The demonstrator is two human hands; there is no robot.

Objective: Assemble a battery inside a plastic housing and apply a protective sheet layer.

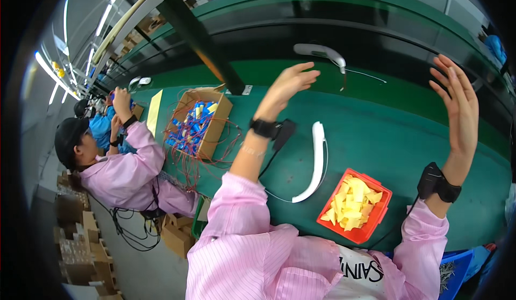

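My left fingers [307, 76] and right fingers [460, 80] stretch wide, empty; the white strip [319, 155] runs near to far, near end curving left.

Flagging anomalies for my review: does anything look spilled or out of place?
Mildly: tangled red wires spill out of the cardboard box at left onto the green bench, which looks untidy; I see no obvious damage.

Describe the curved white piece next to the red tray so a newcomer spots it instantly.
Find the wide green table, then the red tray heaped with yellow scraps on it. Just left of the tray lies a long, slim curved white piece, bent like a bow. Unlike the other white piece beyond the left hand, this one lies beside the tray.
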